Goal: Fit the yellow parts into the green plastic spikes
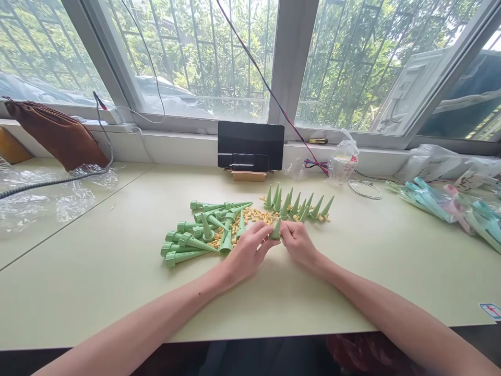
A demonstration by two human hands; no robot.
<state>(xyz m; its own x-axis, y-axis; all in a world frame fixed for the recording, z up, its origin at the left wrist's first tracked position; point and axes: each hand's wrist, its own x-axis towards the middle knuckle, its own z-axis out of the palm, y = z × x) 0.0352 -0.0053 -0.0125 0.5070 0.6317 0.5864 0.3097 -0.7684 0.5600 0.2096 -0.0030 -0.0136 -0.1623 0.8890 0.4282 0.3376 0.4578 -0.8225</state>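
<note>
Both my hands meet at the middle of the pale green table (117, 282). My left hand (250, 250) and my right hand (298, 241) pinch one green plastic cone (276, 230) between their fingertips, its tip pointing up. Left of my hands lies a loose pile of green cones (199, 232) on their sides. Small yellow pieces (250, 215) are scattered beside that pile. Behind my hands several green cones stand upright in a row (297, 204).
A dark tablet (251, 145) stands on a wooden holder against the window sill. A brown cloth pouch (58, 137) and clear plastic wrap (47, 201) lie at the left. A small plastic bag (344, 159), red-blue wires (313, 164) and pastel packaged items (450, 209) sit at the right.
</note>
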